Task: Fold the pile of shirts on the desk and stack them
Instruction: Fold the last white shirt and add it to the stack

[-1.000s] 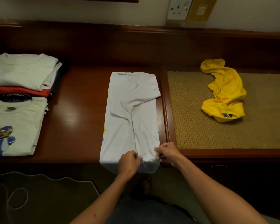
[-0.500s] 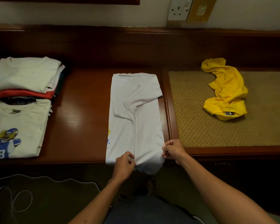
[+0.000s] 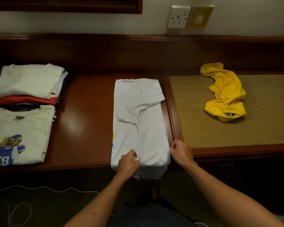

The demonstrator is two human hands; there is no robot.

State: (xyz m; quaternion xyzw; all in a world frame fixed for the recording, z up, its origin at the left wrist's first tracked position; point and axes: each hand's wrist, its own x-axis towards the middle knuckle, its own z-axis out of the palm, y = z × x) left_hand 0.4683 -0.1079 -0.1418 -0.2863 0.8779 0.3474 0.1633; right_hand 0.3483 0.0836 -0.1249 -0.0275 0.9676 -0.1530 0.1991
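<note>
Long white cotton shirt (image 3: 140, 122), sides folded in, on dark wooden counter (image 3: 82, 115): left hand (image 3: 129, 163) and right hand (image 3: 180, 150) pinch hem corners; best lifted level, folded evenly toward collar.

printed shirt (image 3: 18, 136) cut by left edge, yellow shirt's label (image 3: 229, 114) unreadable

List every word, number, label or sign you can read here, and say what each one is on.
"18": on the blue jersey of the football player printed on the folded white shirt at the near left.
Neck label inside that shirt's collar: too small to read.
Black tag on the yellow shirt: a small white figure, no legible words.
Wall socket and brass plate: no readable text.
</note>
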